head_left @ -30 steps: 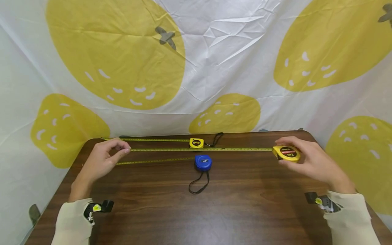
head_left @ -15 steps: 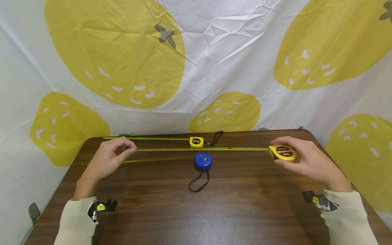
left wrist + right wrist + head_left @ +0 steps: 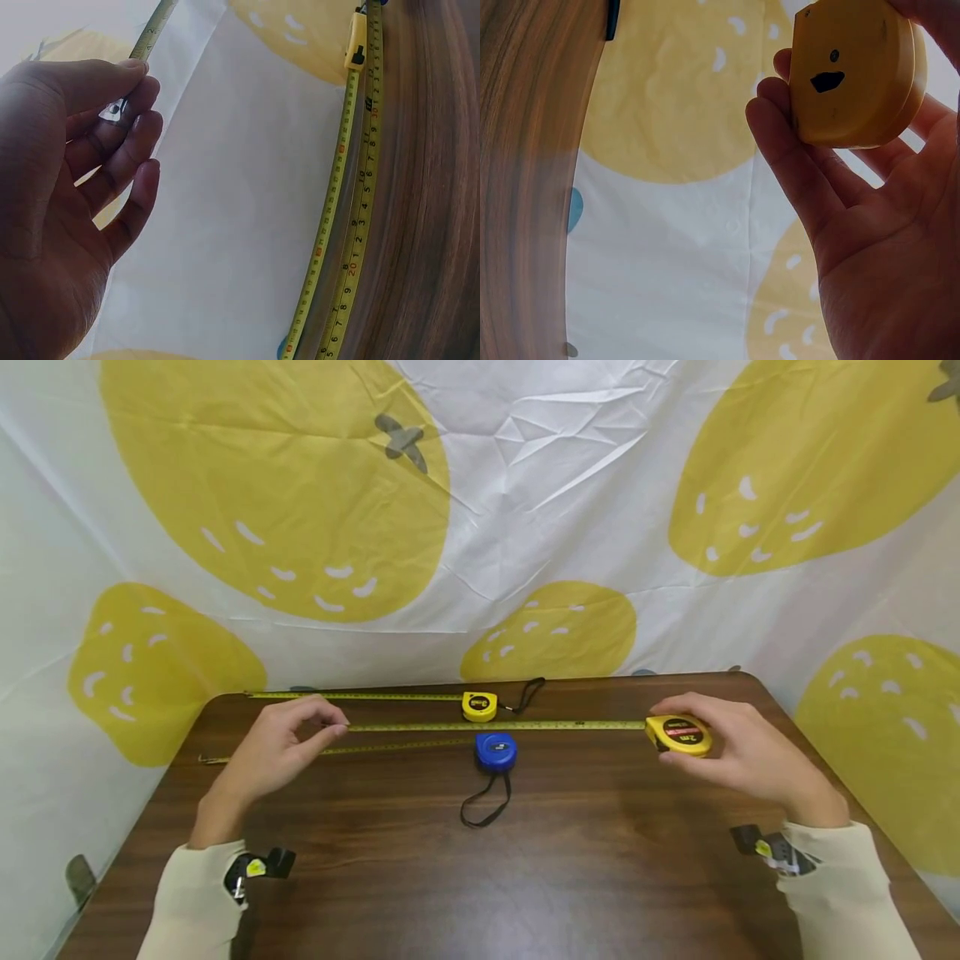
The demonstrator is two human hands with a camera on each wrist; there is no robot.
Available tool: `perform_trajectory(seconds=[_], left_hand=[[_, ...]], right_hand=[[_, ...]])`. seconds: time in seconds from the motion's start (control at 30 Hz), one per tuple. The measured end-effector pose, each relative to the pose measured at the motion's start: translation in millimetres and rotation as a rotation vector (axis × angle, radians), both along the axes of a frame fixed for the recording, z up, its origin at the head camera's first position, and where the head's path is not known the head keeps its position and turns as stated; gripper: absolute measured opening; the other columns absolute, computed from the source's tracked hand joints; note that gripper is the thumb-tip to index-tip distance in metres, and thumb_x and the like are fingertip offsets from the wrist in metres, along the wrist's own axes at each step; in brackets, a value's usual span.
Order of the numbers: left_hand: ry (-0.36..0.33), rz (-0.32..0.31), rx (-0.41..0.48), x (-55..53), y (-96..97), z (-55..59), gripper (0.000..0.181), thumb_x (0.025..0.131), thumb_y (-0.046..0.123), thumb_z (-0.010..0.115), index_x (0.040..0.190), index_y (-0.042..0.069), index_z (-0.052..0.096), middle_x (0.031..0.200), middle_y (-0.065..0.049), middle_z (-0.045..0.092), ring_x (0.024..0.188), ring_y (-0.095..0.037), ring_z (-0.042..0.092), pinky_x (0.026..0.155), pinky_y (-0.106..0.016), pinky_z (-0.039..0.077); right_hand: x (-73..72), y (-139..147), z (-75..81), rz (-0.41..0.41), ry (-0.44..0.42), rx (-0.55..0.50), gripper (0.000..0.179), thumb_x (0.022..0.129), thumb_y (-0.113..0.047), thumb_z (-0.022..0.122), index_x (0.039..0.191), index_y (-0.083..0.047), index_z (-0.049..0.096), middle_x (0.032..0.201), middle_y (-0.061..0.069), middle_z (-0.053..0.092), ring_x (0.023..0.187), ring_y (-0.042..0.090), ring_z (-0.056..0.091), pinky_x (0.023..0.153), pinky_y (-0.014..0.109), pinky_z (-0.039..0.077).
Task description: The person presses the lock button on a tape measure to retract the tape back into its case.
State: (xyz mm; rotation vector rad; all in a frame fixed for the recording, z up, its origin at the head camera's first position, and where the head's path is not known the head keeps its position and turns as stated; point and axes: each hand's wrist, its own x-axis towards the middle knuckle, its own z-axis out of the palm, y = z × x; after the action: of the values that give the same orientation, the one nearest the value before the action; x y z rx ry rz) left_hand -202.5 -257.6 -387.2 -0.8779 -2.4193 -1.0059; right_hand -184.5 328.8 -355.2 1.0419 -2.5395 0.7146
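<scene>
**Drawn closer together, left hand (image 3: pixel 277 747) and right hand (image 3: pixel 742 747) now leave a shorter tape blade (image 3: pixel 540 725) between them**

Compared with the earlier head view, the left fingertips sit further right and the held yellow case (image 3: pixel 678 735) further left, so less blade shows.

On the left, the grip is a pinch: thumb and forefinger press the blade near its end, with the metal hook (image 3: pixel 114 110) showing just past them in the left wrist view and the remaining fingers loosely bent. On the right, the grip wraps the case, thumb on the near side and fingers on the far side; the right wrist view shows its plain back with a dark patch.

What matters most, as I judge it, is the line between the two hands. The blade's long axis runs left to right, straight and nearly level, with the case at the right end and the hook at the left. Each hand is at its own end, so neither is the nearer one. The blade appears raised off the tabletop (image 3: pixel 480 877). In the head view it crosses between a second yellow case (image 3: pixel 480 706) and a blue case (image 3: pixel 496 752), whose own blades reach leftward.
</scene>
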Motion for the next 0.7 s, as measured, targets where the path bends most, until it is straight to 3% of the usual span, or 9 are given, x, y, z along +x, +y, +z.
perform_trajectory(seconds=[0.27,0.57,0.7], left_hand=[[0.002,-0.027,-0.013,-0.5,8.7,0.7,0.016,0.097,-0.003,0.081,0.103,0.012,0.079,0.099,0.010,0.074,0.091,-0.011,0.068,0.083,-0.019,0.050],[0.000,-0.086,0.001,-4.1,15.3,-5.3,0.021,0.097,-0.004,0.081,0.104,0.015,0.078,0.099,0.011,0.074,0.093,-0.011,0.071,0.086,-0.023,0.056],[-0.007,-0.092,-0.007,-4.1,17.8,-6.3,0.012,0.101,0.003,0.080,0.105,0.013,0.079,0.099,0.012,0.074,0.094,-0.012,0.070,0.087,-0.023,0.055]], right_hand=[[1.2,-8,0.5,0.012,-0.012,0.006,0.061,0.081,-0.006,0.098,0.135,-0.018,0.071,0.118,-0.015,0.071,0.088,0.006,0.066,0.075,0.018,0.053],[0.0,-18,-5.1,0.036,-0.031,0.018,0.060,0.083,-0.010,0.098,0.135,-0.022,0.070,0.118,-0.017,0.070,0.090,0.004,0.066,0.077,0.019,0.053],[-0.1,-20,-6.3,0.039,-0.030,0.021,0.060,0.084,-0.011,0.098,0.135,-0.022,0.070,0.118,-0.017,0.070,0.090,0.004,0.066,0.076,0.020,0.053]])
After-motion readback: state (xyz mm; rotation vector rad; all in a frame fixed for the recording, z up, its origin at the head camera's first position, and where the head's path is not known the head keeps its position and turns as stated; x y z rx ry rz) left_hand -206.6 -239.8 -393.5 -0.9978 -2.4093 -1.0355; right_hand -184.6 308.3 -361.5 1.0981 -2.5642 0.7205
